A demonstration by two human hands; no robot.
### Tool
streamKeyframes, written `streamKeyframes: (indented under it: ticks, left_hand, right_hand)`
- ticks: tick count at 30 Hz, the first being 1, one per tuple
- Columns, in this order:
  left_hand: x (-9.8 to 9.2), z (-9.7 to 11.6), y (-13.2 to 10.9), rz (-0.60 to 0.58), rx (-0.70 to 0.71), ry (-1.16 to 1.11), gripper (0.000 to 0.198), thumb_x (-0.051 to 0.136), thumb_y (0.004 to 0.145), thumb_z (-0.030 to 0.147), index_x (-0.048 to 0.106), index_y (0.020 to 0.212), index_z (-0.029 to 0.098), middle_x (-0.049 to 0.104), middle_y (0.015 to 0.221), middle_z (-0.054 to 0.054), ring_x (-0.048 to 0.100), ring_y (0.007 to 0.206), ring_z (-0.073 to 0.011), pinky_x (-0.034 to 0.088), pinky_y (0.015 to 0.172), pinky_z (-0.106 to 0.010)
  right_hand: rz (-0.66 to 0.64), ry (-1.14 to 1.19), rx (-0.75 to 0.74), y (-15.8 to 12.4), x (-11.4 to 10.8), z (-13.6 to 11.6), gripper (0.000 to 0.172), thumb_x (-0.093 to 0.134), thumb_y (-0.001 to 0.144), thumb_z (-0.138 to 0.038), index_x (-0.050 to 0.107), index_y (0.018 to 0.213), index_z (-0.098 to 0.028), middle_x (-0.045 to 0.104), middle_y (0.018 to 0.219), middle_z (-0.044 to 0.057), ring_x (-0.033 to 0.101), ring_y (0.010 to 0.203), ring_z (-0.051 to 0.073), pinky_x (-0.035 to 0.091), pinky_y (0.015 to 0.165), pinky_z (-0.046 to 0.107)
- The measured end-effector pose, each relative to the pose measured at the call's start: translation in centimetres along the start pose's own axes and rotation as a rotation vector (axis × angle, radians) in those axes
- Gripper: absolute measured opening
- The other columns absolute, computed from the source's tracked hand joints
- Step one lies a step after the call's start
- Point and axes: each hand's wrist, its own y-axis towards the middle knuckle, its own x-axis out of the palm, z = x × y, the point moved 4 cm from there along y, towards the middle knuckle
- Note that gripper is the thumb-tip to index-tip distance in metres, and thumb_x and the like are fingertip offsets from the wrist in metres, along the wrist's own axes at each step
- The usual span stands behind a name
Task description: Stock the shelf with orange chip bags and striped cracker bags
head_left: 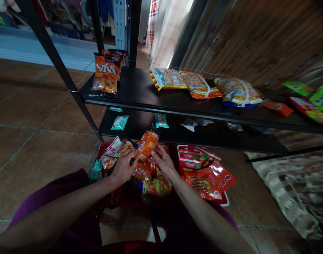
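Note:
Both my hands hold one small orange snack packet above a red basket full of snack bags on the floor. My left hand grips the packet's lower left edge with closed fingers. Its right side is pinched by my right hand. Under the hands lie more orange and mixed-colour packets. A stack of red packets sits in a second red tray to the right.
A black two-tier shelf stands ahead. Orange chip bags stand at its top left, several flat snack bags lie along the top, small teal packets on the lower tier. Brown tiled floor lies left, a patterned rug right.

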Motion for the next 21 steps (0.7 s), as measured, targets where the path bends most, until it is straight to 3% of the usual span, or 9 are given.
streamKeyframes:
  ticks: [6,12,14,18,21]
  left_hand:
    - [0.3,0.1,-0.3,0.016,0.164,0.221,0.038,0.051,0.079,0.014,0.062,0.114,0.023,0.058,0.105,-0.008,0.056,0.102,-0.0234,0.044,0.095,-0.037]
    - [1.5,1.1,-1.8,-0.09,0.448,0.563,0.05,0.042,0.085,0.011,0.048,0.133,0.025,0.058,0.113,-0.009,0.058,0.102,-0.0216,0.051,0.086,-0.035]
    - [2.3,1.9,-2.6,-0.171,0.592,0.63,0.048,0.04,0.087,0.011,0.049,0.132,0.025,0.06,0.108,-0.01,0.059,0.098,-0.0211,0.052,0.082,-0.034]
    - [3.6,3.3,-3.8,-0.324,0.791,0.593,0.037,0.046,0.089,0.021,0.053,0.125,0.021,0.063,0.107,-0.01,0.058,0.101,-0.0231,0.052,0.084,-0.037]
    - [2.9,4.0,-3.5,-0.3,0.779,0.43,0.033,0.047,0.089,0.022,0.055,0.12,0.018,0.063,0.111,-0.012,0.058,0.104,-0.0217,0.05,0.088,-0.034]
  right_hand:
    - [-0.031,0.199,0.11,-0.6,0.6,0.4,0.043,0.08,0.064,-0.034,0.058,0.101,-0.024,0.069,0.091,0.0,0.069,0.079,0.016,0.056,0.08,0.036]
    - [-0.204,0.38,0.181,-1.6,1.8,0.0,0.039,0.075,0.07,-0.044,0.059,0.101,-0.027,0.068,0.107,0.001,0.066,0.093,0.017,0.056,0.081,0.035]
    - [-0.216,0.346,0.164,-1.7,2.0,0.0,0.039,0.076,0.068,-0.044,0.062,0.1,-0.026,0.07,0.101,0.002,0.066,0.09,0.017,0.055,0.077,0.03]
    - [-0.186,0.275,0.244,-1.7,1.8,0.3,0.029,0.082,0.062,-0.033,0.068,0.083,-0.019,0.07,0.079,0.002,0.065,0.072,0.014,0.053,0.065,0.023]
    - [-0.177,0.263,0.266,-1.5,1.3,0.2,0.023,0.084,0.06,-0.031,0.067,0.07,-0.018,0.066,0.065,-0.001,0.061,0.059,0.01,0.049,0.056,0.019]
